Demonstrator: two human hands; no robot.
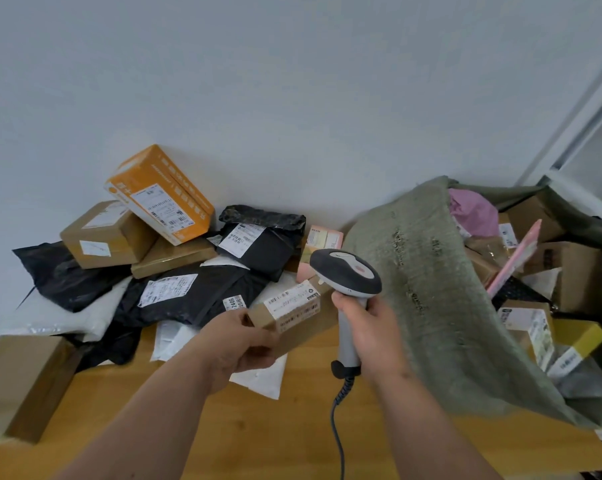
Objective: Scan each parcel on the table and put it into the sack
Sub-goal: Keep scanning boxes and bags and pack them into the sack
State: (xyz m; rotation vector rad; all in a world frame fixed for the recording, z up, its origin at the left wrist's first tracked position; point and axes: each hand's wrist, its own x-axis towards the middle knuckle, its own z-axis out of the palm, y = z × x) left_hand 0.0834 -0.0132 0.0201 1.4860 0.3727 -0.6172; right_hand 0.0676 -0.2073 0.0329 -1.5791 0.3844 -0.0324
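Observation:
My left hand [244, 344] holds a small brown cardboard parcel [292, 313] above the wooden table [258, 431], its white label facing up. My right hand [368, 327] grips the handle of a grey and white barcode scanner [346, 275], whose head sits just right of the parcel's label. The green woven sack [427, 292] lies open at the right, with several boxes and a pink bag [472, 209] inside it.
A heap of parcels covers the table's back left: an orange box [161, 195], brown boxes [105, 233], black mailer bags [188, 292], white bags and a pink box [322, 240]. A large brown box [18, 382] sits at the left edge. The scanner's coiled cable [337, 417] hangs down.

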